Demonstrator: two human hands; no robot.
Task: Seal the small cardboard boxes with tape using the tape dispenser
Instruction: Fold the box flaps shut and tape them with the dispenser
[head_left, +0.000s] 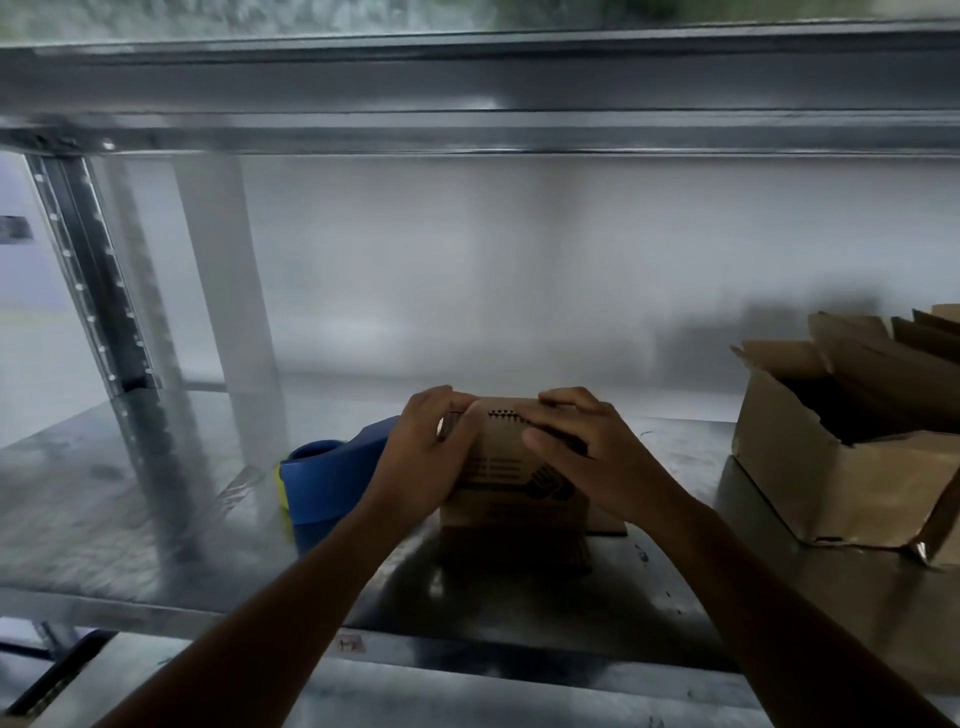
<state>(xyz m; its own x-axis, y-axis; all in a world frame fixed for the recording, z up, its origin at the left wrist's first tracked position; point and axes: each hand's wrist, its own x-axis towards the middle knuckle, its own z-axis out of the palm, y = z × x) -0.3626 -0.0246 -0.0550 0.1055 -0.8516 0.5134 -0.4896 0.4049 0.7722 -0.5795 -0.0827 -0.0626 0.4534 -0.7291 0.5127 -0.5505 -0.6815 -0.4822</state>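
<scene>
A small brown cardboard box with black print stands on the metal shelf in the middle of the view. My left hand grips its left side, fingers curled over the top edge. My right hand holds the right side, fingers curled over the top and thumb lying across the front face. A blue tape dispenser with a yellow edge sits just left of the box, partly hidden behind my left hand.
A larger open cardboard carton holding flattened box blanks stands at the right. A metal upright post rises at the left, and another shelf runs overhead. The shelf's front edge lies close below my forearms.
</scene>
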